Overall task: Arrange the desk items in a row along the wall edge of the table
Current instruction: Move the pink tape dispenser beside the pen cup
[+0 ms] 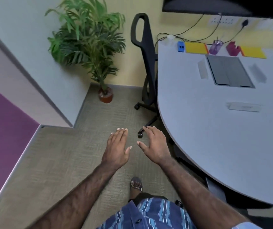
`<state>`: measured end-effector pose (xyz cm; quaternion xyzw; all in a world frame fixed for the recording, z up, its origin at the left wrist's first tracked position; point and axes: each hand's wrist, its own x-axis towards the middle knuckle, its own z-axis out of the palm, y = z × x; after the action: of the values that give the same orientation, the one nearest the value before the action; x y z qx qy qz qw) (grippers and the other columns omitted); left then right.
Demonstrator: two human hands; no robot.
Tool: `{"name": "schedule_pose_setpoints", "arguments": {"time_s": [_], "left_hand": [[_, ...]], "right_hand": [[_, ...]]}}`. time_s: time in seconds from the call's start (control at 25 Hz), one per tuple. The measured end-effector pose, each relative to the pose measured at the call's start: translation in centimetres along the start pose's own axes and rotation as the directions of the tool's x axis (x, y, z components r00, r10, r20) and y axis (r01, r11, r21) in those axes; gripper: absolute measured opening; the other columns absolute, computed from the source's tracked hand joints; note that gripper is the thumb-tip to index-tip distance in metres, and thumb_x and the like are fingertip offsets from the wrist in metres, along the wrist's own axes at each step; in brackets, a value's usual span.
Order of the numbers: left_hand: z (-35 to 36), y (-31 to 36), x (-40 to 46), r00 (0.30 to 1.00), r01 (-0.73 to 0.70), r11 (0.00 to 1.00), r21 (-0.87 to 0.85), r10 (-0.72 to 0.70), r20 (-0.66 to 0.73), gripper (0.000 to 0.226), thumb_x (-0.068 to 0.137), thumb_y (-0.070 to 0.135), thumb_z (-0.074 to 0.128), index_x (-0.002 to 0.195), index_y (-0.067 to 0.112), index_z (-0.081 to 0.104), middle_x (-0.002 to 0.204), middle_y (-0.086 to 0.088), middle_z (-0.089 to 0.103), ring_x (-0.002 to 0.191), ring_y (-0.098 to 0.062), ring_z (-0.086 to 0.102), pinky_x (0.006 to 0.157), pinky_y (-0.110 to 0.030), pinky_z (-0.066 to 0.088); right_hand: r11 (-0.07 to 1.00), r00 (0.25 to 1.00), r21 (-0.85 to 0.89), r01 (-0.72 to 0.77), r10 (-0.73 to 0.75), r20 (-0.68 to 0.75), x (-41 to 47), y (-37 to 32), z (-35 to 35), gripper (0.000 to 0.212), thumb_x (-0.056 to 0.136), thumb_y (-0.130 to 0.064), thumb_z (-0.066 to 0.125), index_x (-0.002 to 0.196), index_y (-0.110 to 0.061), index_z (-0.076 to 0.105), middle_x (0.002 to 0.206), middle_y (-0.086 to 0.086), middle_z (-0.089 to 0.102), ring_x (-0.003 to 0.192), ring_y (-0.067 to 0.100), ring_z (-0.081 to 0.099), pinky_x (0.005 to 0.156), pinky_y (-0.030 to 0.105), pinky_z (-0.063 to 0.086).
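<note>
1. The left hand (118, 147) and right hand (154, 145) hover flat over the carpet, fingers spread, empty.
2. Along the table's (198, 129) wall edge stand, in a row: blue stapler (180, 46), yellow notepad (196, 48), purple pen cup (215, 46), red holder (233, 49), second yellow pad (253, 52).
3. The stapler's dark label is too blurred to read, possibly lettering.

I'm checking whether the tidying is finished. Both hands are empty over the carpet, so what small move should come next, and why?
Probably none beyond a last check. The blue item, yellow pad, purple pen cup, red holder and second yellow pad already sit in a row along the table's wall edge. The left hand and right hand hang open, away from it.
</note>
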<state>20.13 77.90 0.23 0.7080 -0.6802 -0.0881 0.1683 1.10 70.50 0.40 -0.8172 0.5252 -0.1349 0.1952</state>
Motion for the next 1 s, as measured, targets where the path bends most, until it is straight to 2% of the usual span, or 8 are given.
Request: {"name": "schedule_pose_setpoints", "arguments": {"time_s": [0.08, 0.24, 0.44, 0.6, 0.76, 1.0], "left_hand": [[0.1, 0.4, 5.1, 0.996, -0.083, 0.997, -0.005, 0.083, 0.026, 0.074, 0.094, 0.032, 0.061, 0.157, 0.007, 0.031, 0.163, -0.01, 0.033, 0.155, -0.025, 0.022, 0.127, -0.047, 0.018], [0.4, 1.7, 12.1, 0.989, -0.147, 0.989, -0.035, 0.148, 0.031, 0.072, 0.093, 0.029, 0.064, 0.155, 0.006, 0.034, 0.161, -0.012, 0.036, 0.153, -0.026, 0.026, 0.126, -0.047, 0.019], [1.6, 3.4, 20.7, 0.955, -0.28, 0.953, -0.119, 0.289, 0.065, 0.071, 0.093, 0.027, 0.065, 0.154, 0.005, 0.037, 0.159, -0.013, 0.039, 0.152, -0.027, 0.029, 0.125, -0.048, 0.023], [3.0, 4.7, 25.6, 0.915, -0.381, 0.911, -0.156, 0.396, 0.079, 0.07, 0.092, 0.026, 0.067, 0.152, 0.002, 0.04, 0.157, -0.015, 0.042, 0.15, -0.031, 0.033, 0.124, -0.051, 0.026], [4.4, 7.5, 33.7, 0.823, -0.531, 0.817, -0.225, 0.561, 0.094, 0.068, 0.097, 0.031, 0.061, 0.155, 0.005, 0.036, 0.159, -0.013, 0.039, 0.152, -0.028, 0.029, 0.126, -0.047, 0.019], [6.7, 12.2, 39.4, 0.736, -0.627, 0.736, -0.254, 0.667, 0.116, 0.067, 0.1, 0.031, 0.058, 0.156, 0.005, 0.033, 0.16, -0.014, 0.037, 0.153, -0.029, 0.028, 0.126, -0.047, 0.018]], "right_hand": [[1.0, 0.998, 0.025, -0.02, 0.021, -0.061, 3.1, 1.9, -1.2, 0.073, 0.093, -0.055, 0.067, 0.154, -0.019, 0.049, 0.157, 0.004, 0.049, 0.148, 0.024, 0.04, 0.123, 0.048, 0.031], [0.992, 0.982, 0.064, -0.105, 0.114, -0.153, 6.6, 4.4, -3.5, 0.07, 0.091, -0.051, 0.072, 0.149, -0.015, 0.055, 0.15, 0.007, 0.055, 0.142, 0.026, 0.048, 0.118, 0.046, 0.037], [0.96, 0.938, 0.095, -0.262, 0.277, -0.21, 10.6, 7.1, -5.0, 0.069, 0.095, -0.053, 0.068, 0.154, -0.021, 0.05, 0.159, 0.003, 0.048, 0.149, 0.023, 0.039, 0.124, 0.043, 0.028], [0.941, 0.896, 0.086, -0.328, 0.338, -0.286, 12.7, 8.6, -6.5, 0.068, 0.095, -0.056, 0.064, 0.154, -0.024, 0.048, 0.159, 0.0, 0.048, 0.149, 0.021, 0.039, 0.124, 0.043, 0.028], [0.873, 0.789, 0.043, -0.486, 0.459, -0.409, 15.8, 11.2, -9.3, 0.069, 0.096, -0.06, 0.062, 0.155, -0.027, 0.046, 0.159, -0.002, 0.047, 0.149, 0.019, 0.039, 0.124, 0.039, 0.024], [0.812, 0.687, 0.084, -0.578, 0.539, -0.487, 17.3, 15.6, -11.9, 0.069, 0.096, -0.058, 0.064, 0.154, -0.023, 0.049, 0.158, 0.001, 0.05, 0.148, 0.022, 0.041, 0.123, 0.042, 0.026]]}}
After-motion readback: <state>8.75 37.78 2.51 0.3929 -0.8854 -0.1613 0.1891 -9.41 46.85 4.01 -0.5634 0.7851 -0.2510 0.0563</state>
